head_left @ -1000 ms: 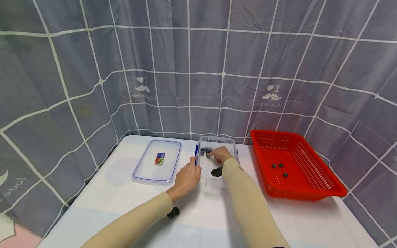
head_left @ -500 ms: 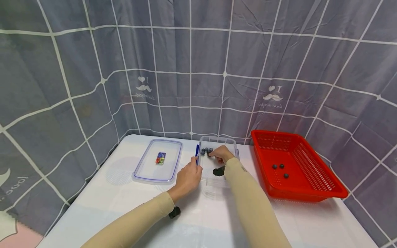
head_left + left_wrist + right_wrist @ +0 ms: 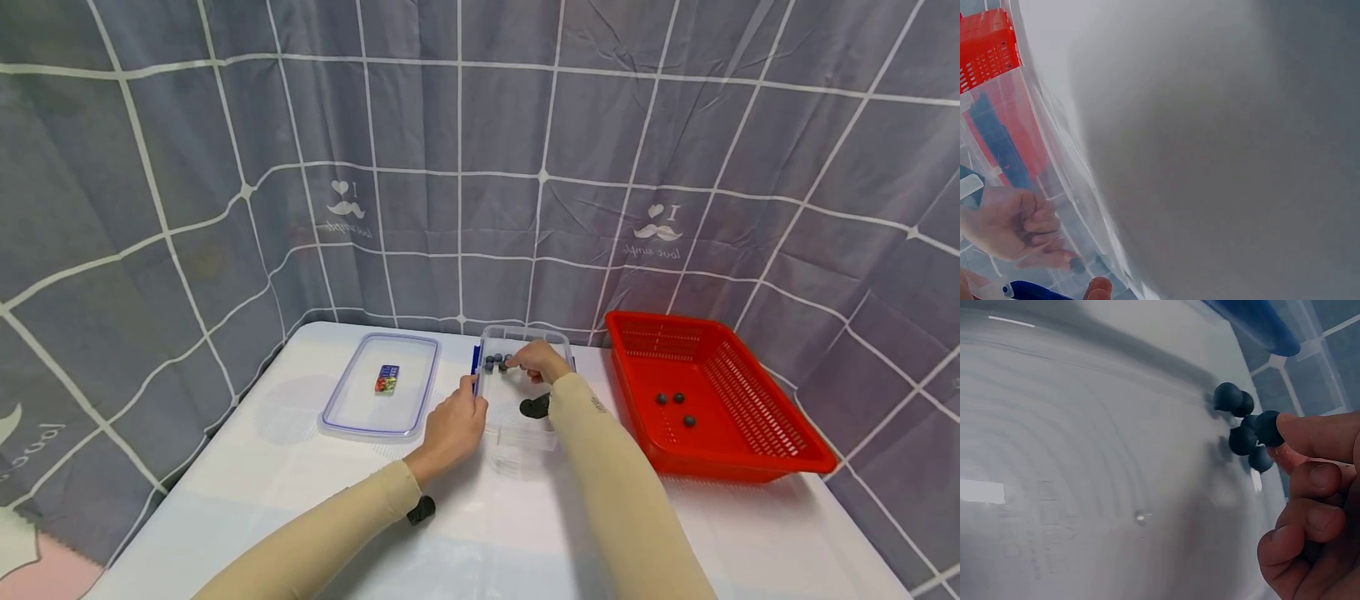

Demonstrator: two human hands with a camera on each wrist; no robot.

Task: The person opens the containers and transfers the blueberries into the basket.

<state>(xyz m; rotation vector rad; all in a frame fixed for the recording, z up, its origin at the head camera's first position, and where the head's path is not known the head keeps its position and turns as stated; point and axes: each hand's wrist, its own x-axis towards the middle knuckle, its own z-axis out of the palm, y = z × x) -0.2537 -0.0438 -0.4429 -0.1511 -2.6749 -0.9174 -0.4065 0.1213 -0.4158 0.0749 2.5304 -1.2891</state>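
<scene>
A clear plastic container (image 3: 501, 402) with blue side latches stands at the middle of the table. My left hand (image 3: 454, 425) holds its left side near the blue latch (image 3: 1035, 290). Inside the container, my right hand (image 3: 542, 362) pinches a small dark blue ball (image 3: 1269, 429) between thumb and index finger, the other fingers curled in. That ball is right against several similar balls (image 3: 1243, 440) clustered in the far left corner. In the left wrist view, the right hand (image 3: 1016, 228) shows through the clear wall, with a dark ball (image 3: 1077, 265) at its fingertips.
Left of the container lies a clear lid (image 3: 348, 415) with a blue seal and a colourful label (image 3: 387, 380). To the right, a red plastic basket (image 3: 720, 463) holds three dark balls (image 3: 689, 422). A grey curtain (image 3: 495, 217) with white lines hangs behind the table.
My right hand has shifted slightly back and to the right inside the container, beside the cluster of balls. The left hand keeps its place on the container's side.
</scene>
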